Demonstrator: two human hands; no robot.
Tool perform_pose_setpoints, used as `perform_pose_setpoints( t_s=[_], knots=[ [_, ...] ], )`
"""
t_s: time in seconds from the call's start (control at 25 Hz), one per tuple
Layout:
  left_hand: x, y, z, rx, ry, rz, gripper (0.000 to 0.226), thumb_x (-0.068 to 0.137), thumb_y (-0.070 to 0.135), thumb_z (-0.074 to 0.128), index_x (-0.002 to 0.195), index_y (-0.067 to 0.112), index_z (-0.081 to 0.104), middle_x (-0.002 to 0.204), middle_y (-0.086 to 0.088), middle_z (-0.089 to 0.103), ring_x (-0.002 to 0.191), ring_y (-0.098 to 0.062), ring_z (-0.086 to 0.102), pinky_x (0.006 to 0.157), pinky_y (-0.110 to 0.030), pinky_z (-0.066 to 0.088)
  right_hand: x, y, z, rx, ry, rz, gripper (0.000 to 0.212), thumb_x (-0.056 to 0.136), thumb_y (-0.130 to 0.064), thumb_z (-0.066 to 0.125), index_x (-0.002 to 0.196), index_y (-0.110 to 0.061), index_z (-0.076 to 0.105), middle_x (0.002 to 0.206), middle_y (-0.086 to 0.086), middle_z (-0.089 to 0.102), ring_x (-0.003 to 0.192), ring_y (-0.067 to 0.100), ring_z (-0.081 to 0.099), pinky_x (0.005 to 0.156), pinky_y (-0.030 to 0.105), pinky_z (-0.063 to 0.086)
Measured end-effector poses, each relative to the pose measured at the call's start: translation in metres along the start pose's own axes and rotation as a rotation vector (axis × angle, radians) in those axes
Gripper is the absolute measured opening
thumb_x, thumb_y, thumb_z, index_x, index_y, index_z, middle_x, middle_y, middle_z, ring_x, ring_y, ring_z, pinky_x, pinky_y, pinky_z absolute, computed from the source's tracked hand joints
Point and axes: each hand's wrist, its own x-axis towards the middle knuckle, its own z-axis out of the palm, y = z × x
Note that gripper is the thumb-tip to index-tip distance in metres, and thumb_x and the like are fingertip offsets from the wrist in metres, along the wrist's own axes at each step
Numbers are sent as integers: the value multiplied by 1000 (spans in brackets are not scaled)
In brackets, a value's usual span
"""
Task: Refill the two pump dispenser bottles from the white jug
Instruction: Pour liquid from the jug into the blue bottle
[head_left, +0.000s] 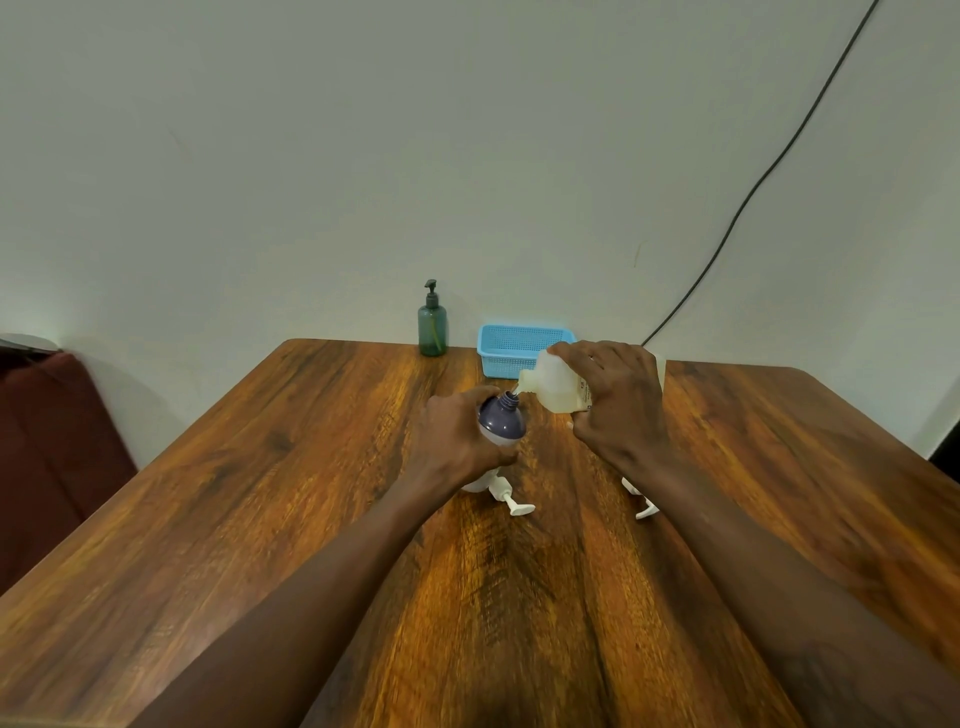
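Writing: the jug (558, 387) carries a small printed label at its edge, just beside the right palm. The print is too small to read. No other lettering is legible.

Left hand (457, 436): fingers curled round the bottle (501, 421), gripping its body. The bottle has a rounded purple plastic shoulder, a paler lower part and an open threaded neck with no pump fitted. A white shape shows under the left wrist; it cannot be told whether this belongs to the bottle.

Right hand (618, 405): wrapped over the jug from above and holding it tilted, with the spout pointing at the bottle's neck and just beside it. The jug is translucent white plastic, blocky in shape, with pale liquid inside.

A white pump (511, 499) lies on the table (260, 519) just beside the left wrist. A second pump (641, 501) lies partly hidden under the right forearm.

Beyond the left hand, at the wall, stands a green bottle (432, 327), translucent and cylindrical, with a dark pump on top. Beyond both hands sits a blue perforated plastic basket (511, 345), partly hidden by the jug. The table is glossy, with a strong wood grain. A dark cable (779, 156) runs down the wall beyond the right hand.
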Motion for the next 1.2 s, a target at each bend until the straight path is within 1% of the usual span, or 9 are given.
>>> perform_pose_setpoints(
  t_s=[0.12,0.4,0.52,0.64,0.76,0.92,1.0,1.12,1.2],
  knots=[
    [0,0,0,-7,-1,1,78,61,42,94,132,23,68,118,5,75,95,-2,61,81,-17,45,0,-1,-1,-4,7,-8,80,62,-15,84,137,-24,58,128,8,68,118,33,60,102,49,44],
    [-2,1,-1,2,1,6,72,61,41,94,127,24,70,113,7,75,92,-2,60,74,-6,38,-1,-3,-4,3,-2,3,79,62,-14,83,137,-24,60,128,7,68,117,33,60,102,49,44],
    [-2,2,-1,-5,2,14,71,61,40,95,126,23,71,113,6,76,92,-2,61,75,-4,37,-3,-4,-2,33,-7,27,77,64,-15,83,137,-25,59,126,6,69,115,31,61,99,48,45],
    [-1,1,0,-19,8,17,72,61,39,95,126,22,71,114,6,75,95,-5,63,76,-3,37,-7,-4,2,127,-23,80,75,68,-23,83,138,-25,57,126,4,69,112,28,63,95,47,51],
    [-1,-1,2,-51,6,16,73,61,36,96,127,19,71,115,5,74,95,-4,62,78,-4,40,-12,-7,6,215,-36,158,78,67,-31,85,139,-24,57,124,5,69,106,26,63,85,42,56],
    [1,-5,5,-81,6,37,71,61,42,96,125,22,71,110,11,73,94,0,63,82,-12,52,-21,-5,15,321,-60,266,81,63,-36,90,136,-24,57,124,2,68,103,21,63,72,30,51],
    [3,-8,6,-82,9,38,70,62,48,95,124,26,70,110,15,72,95,1,64,82,-14,54,-24,1,22,361,-87,345,85,60,-44,92,135,-26,54,126,-2,65,104,16,60,75,30,52],
    [5,-17,11,-90,2,28,73,63,55,92,126,26,70,115,12,74,99,-1,67,85,-17,57,-31,10,28,431,-147,481,93,58,-49,93,137,-31,47,131,-3,59,112,17,55,86,38,56],
    [5,-20,12,-83,2,25,75,62,54,93,128,26,69,117,13,72,99,-1,65,83,-9,52,-36,12,30,483,-174,532,94,59,-46,95,138,-30,46,131,-3,56,114,16,53,86,36,55]
  ],
)
